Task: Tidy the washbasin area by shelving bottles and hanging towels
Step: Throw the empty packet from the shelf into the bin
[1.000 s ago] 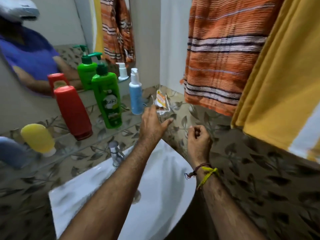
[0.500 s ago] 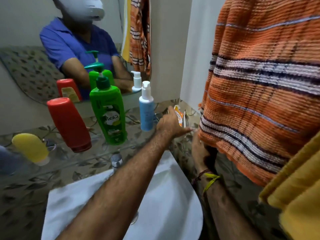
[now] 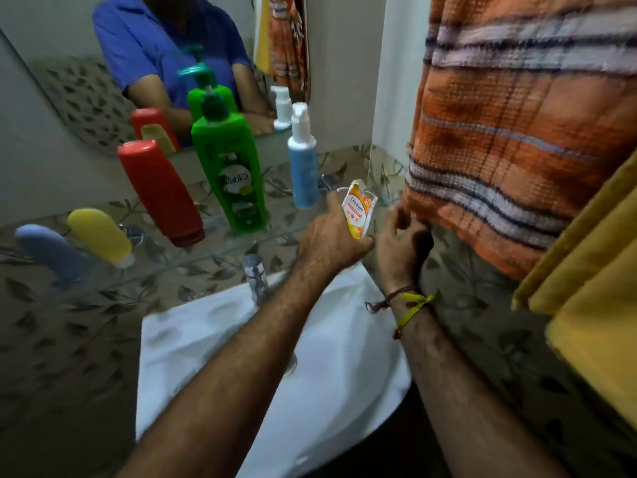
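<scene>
Orange sachet [image 3: 358, 215] sits in L hand [image 3: 331, 243] grip, pinched, prob. to set it on glass shelf [image 3: 220, 232] w/ bottles [image 3: 234, 174] just left. R hand [image 3: 401, 239], fingers curled, holds towel [image 3: 510, 139] edge, prob. to keep it off the shelf.

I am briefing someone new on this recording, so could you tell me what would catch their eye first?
Probably the bright bottles on the glass shelf above the washbasin: a red bottle, a green pump bottle and a blue bottle. At right hangs an orange striped towel. Between them the left hand holds an orange sachet.
</scene>
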